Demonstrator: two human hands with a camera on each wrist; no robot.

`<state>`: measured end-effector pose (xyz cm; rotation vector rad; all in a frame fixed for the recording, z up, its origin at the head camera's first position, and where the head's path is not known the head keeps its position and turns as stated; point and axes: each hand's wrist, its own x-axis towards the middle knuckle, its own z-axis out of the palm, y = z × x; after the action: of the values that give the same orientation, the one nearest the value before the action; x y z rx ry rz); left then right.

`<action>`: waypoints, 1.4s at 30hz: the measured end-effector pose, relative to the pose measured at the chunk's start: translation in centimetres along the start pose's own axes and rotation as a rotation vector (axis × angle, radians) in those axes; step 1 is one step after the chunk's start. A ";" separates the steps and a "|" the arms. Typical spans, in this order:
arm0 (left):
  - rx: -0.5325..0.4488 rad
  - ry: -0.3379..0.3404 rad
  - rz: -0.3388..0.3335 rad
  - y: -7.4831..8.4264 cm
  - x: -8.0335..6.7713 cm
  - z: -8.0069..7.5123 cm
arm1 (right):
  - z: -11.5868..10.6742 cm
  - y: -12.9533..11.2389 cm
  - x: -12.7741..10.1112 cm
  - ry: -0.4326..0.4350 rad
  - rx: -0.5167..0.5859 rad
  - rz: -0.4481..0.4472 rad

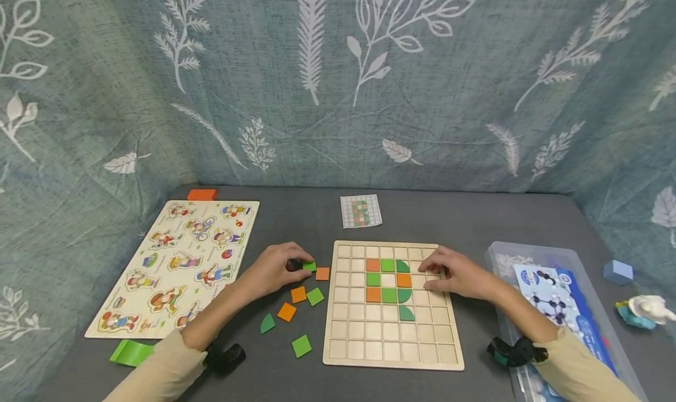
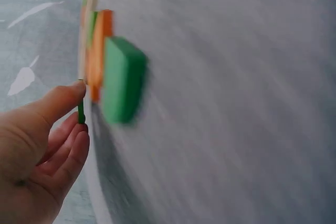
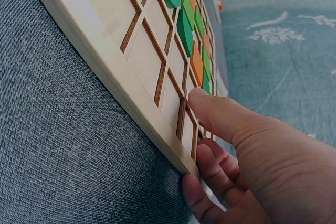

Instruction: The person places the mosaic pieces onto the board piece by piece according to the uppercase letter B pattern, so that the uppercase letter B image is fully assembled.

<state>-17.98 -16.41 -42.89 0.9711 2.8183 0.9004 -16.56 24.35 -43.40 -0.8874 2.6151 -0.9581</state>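
Head view: two hands are working at a dark grey worktop (image 1: 454, 214). One wooden grid board (image 1: 343, 331), eight cells by eight, is lying at the centre. Eight tiles are sitting in its cells: three orange squares, three green squares and two green quarter-rounds. The left hand (image 1: 274, 270) is pinching one small green square tile (image 1: 309, 266) between thumb and fingertips, just left of the board; its grip is clenched on that tile. Six loose tiles are lying beside it: three orange squares, two green squares and one green quarter-round. The right hand (image 1: 458, 273) is resting on the board's right edge, fingers curled onto the cells, grasping no tile. One pattern card (image 1: 361, 210) is lying behind the board. One picture puzzle board (image 1: 158, 296) is lying at the left, and one clear plastic bin (image 1: 496, 255) at the right; its printed label is too small to read.

Left wrist view: the thumb and fingers are closing on the thin green tile (image 2: 81, 113), seen edge-on. One thick green tile (image 2: 122, 79) is lying near, blurred, with orange tiles behind it.

Right wrist view: the right hand (image 3: 247, 150) is gripping the board's rim (image 3: 105, 61), thumb on top, fingers beneath the edge.
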 end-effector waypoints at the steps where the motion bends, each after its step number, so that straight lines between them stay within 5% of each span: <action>1: -0.026 0.011 -0.008 0.4 0.2 0.1 | 0.0 0.0 0.0 0.000 -0.001 0.000; 6: -0.140 0.023 0.106 4.0 1.3 1.9 | -0.1 -0.1 0.0 -0.004 0.002 0.011; 10: -0.151 -0.061 0.258 8.0 1.9 4.4 | 0.0 -0.2 0.1 -0.006 0.003 0.014; 17: -0.058 -0.233 0.343 12.6 2.5 7.5 | 0.0 -0.2 0.1 0.003 -0.002 -0.008; 22: -0.006 -0.194 0.408 13.2 2.7 8.3 | -0.1 -0.2 0.0 0.003 -0.005 -0.005; 32: 0.088 -0.130 0.371 13.3 2.8 8.6 | -0.2 -0.1 0.0 0.003 -0.012 0.005; 42: 0.032 -0.155 0.386 13.2 3.1 8.8 | 0.0 0.1 0.0 0.008 -0.011 -0.007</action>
<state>-11.34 -1.67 -42.72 1.5513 2.5677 0.7653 -16.61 24.44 -43.42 -0.8976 2.6282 -0.9516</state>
